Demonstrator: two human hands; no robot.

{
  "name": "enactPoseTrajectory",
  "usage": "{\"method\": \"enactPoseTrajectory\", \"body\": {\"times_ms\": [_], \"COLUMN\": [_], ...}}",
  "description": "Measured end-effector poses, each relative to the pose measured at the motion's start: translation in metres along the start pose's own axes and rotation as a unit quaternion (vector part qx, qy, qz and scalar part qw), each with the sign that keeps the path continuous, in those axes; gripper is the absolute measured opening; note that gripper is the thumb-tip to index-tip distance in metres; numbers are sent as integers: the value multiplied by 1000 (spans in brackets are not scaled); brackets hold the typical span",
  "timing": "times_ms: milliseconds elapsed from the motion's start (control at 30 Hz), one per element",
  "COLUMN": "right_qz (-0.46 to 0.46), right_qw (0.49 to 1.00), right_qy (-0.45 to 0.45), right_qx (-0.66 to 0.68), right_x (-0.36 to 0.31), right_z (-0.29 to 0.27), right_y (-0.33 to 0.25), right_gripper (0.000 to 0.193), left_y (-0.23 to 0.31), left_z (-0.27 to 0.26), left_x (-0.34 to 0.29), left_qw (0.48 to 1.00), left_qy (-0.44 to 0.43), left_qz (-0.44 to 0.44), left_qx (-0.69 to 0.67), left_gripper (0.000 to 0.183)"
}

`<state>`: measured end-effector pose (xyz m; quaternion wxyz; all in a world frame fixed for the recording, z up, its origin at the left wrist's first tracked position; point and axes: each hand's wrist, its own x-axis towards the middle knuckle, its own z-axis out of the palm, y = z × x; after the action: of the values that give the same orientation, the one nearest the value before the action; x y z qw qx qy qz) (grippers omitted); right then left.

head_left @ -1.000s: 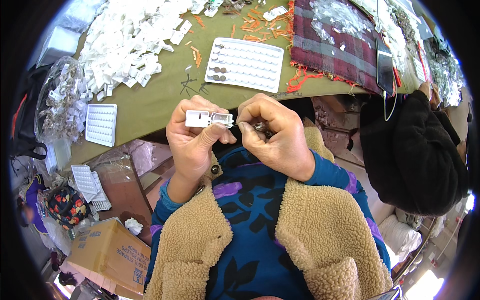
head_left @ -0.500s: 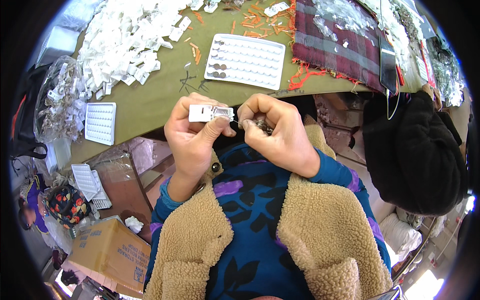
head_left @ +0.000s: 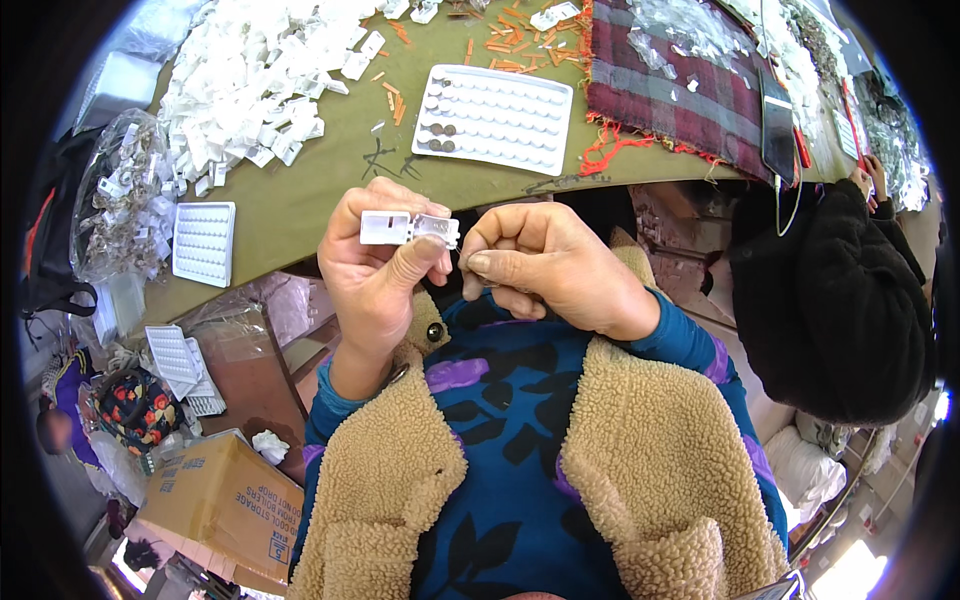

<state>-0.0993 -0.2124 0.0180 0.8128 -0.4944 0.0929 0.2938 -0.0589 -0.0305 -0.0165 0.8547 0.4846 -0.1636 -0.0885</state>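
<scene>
Over the near edge of the table, my left hand (head_left: 372, 280) grips a small white plastic case (head_left: 385, 228) between thumb and fingers. One end of the case is clear and points toward my other hand. Just right of it is my right hand (head_left: 570, 265), its fingers curled with thumb and forefinger together; what they hold, if anything, is hidden. The two hands are slightly apart. Beyond them lies a white dimpled tray (head_left: 510, 125) with a few dark round pieces (head_left: 436, 145) at its left side.
A heap of white plastic pieces (head_left: 245, 90) covers the far left, with orange strips (head_left: 520, 45) farther right. Another dimpled tray (head_left: 203, 245) sits by a clear bag of parts (head_left: 120, 205). At right are a plaid cloth (head_left: 670, 100), a phone (head_left: 777, 140) and a person in black (head_left: 830, 310).
My right hand has drawn back a little and turned, hiding the dark metal bits and thin wire seen in it before. My left hand has shifted slightly left with the case.
</scene>
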Motion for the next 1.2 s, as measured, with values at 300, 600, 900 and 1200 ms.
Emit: {"method": "enactPoseTrajectory", "body": {"times_ms": [300, 600, 900, 1200], "right_qz": [-212, -373, -137, -246], "right_qw": [949, 799, 957, 925], "right_qy": [88, 147, 79, 145], "right_qx": [-216, -449, -244, -252], "right_x": [9, 15, -1, 9], "right_z": [5, 0, -3, 4], "right_y": [10, 13, 5, 13], "right_gripper": [12, 6, 4, 9], "left_y": [-1, -5, -13, -14], "left_z": [1, -2, -3, 0], "left_x": [6, 5, 5, 4], "left_qw": [996, 982, 987, 997], "left_qy": [49, -16, 41, 47], "left_qz": [-62, 17, -118, -56], "left_qx": [33, 190, -102, -13], "left_gripper": [20, 20, 14, 16]}}
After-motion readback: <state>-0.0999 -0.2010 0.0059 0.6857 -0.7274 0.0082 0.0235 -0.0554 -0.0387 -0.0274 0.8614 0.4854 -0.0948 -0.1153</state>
